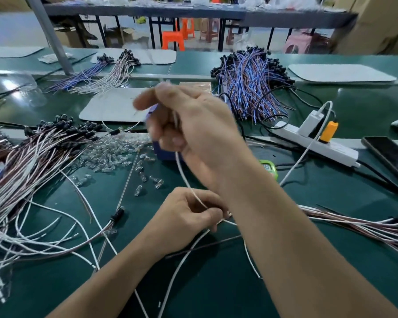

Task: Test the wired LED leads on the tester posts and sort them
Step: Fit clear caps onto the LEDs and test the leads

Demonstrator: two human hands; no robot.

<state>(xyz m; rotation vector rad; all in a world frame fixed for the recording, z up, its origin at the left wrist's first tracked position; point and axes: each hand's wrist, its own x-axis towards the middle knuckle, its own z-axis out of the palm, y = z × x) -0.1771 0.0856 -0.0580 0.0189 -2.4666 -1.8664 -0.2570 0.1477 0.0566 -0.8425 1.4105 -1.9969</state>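
Observation:
My right hand is raised over the blue tester box, which it mostly hides, and its curled fingers grip a white LED lead. That lead runs down to my left hand, which pinches it low over the green table. A big bundle of white and brown leads with black LED holders lies at the left. More white and brown leads lie at the right. Loose white leads are spread in front of the left bundle.
Clear loose LED bulbs are scattered left of the tester. Blue and brown lead piles sit at the back, with a white and purple bundle beyond. A white power strip, a phone and grey mats lie around.

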